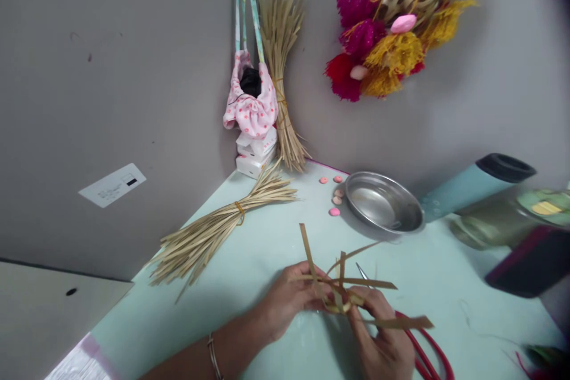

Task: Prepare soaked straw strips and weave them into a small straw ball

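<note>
Near the front of the pale green table (pixel 267 249), a small piece of woven straw strips (pixel 341 300) is held between both hands, its loose ends sticking out in several directions. My left hand (pixel 291 297), with a bangle at the wrist, pinches the piece from the left. From the right, my right hand (pixel 380 332) grips it between thumb and fingers. Red-handled scissors (pixel 430 350) lie beside and partly under my right hand. A bundle of dry straw strips (pixel 214 228), tied with a band, rests at the left.
A steel bowl (pixel 383 202) sits at the back beside several pink beads (pixel 334 212). Behind are an upright straw bundle (pixel 280 65), white boxes (pixel 256 151) and a hanging dotted pouch (pixel 253 110). A blue bottle (pixel 467 187) leans at right; tassels (pixel 396 53) hang above.
</note>
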Demonstrator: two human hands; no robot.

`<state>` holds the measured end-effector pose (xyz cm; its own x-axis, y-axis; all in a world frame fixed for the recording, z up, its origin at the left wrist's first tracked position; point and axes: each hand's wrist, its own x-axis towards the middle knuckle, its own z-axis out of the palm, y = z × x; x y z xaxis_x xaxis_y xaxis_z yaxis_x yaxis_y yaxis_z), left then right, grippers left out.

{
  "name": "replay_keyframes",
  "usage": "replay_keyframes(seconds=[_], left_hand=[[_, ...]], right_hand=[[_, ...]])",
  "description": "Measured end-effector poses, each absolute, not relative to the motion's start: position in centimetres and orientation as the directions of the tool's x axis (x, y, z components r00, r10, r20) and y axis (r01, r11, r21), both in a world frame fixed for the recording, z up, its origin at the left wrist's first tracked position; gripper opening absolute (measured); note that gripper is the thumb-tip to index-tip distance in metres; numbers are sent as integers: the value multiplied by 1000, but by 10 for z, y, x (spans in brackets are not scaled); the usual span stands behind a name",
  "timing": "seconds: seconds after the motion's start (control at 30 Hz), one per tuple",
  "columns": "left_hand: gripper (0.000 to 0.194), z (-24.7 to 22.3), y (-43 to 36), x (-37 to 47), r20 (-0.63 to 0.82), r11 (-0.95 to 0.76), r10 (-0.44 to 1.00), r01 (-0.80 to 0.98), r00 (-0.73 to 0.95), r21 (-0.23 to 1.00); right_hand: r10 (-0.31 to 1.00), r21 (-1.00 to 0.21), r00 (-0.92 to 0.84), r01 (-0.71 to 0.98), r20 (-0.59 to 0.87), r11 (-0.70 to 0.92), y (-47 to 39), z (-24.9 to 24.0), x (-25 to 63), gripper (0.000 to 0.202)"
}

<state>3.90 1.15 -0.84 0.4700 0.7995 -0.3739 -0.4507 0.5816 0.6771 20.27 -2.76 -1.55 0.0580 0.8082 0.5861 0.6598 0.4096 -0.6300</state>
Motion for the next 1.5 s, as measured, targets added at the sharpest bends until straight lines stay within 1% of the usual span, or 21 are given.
replay_keyframes(seconds=[0.1, 0.23, 0.3, 0.43, 0.5, 0.57, 0.63, 0.8, 0.9, 1.0, 1.1, 1.17, 1.23, 1.27, 1.33, 1.5], left_hand=[[40, -6, 12, 39, -390, 584, 802, -454, 452, 673], [42, -7, 11, 39, -379, 583, 804, -481, 458, 655], [41, -10, 11, 38, -370, 575, 809, -485, 457, 659], [40, -13, 11, 38, -387, 579, 802, -435, 454, 689], [41, -13, 11, 39, -396, 583, 799, -418, 453, 697], [43, -11, 12, 39, -401, 579, 802, -417, 442, 701], [44, -11, 12, 40, -404, 577, 807, -431, 430, 694], [45, -11, 12, 40, -399, 586, 803, -472, 442, 658], [46, -12, 12, 40, -401, 587, 803, -466, 441, 662], [45, -13, 12, 40, -393, 582, 804, -456, 445, 674], [45, -14, 12, 39, -389, 584, 803, -470, 451, 662], [45, -16, 12, 39, -390, 588, 802, -479, 453, 652], [44, -17, 13, 38, -373, 582, 805, -493, 461, 647], [44, -18, 14, 38, -361, 577, 808, -500, 466, 646], [43, -17, 14, 38, -344, 571, 811, -514, 473, 640], [44, -11, 12, 38, -359, 577, 811, -524, 462, 627]], right_hand=[[825, -614, 63, 700, 562, 366, -29, -20, 205, 7], [853, -630, 43, 694, 520, 349, -30, -28, 212, 6], [870, -667, 50, 664, 491, 338, -29, -30, 214, 7], [941, -801, 35, 536, 336, 266, -27, -33, 217, 11], [952, -839, 64, 493, 298, 230, -27, -34, 215, 12], [937, -851, 139, 477, 321, 221, -28, -34, 213, 12], [919, -835, 173, 501, 353, 226, -29, -32, 211, 10], [891, -733, 115, 619, 440, 282, -29, -27, 212, 8], [900, -745, 129, 615, 417, 257, -29, -31, 216, 10], [937, -806, 139, 561, 320, 192, -28, -37, 221, 15], [981, -880, 143, 472, 131, 49, -27, -39, 227, 20], [989, -909, 148, 414, 24, -40, -26, -37, 227, 23], [989, -923, 145, 380, -10, -65, -26, -34, 226, 25], [989, -923, 145, 381, 6, -50, -26, -33, 224, 25], [982, -907, 168, 420, 92, 13, -27, -32, 220, 23], [904, -791, 171, 564, 392, 236, -32, -32, 212, 11]])
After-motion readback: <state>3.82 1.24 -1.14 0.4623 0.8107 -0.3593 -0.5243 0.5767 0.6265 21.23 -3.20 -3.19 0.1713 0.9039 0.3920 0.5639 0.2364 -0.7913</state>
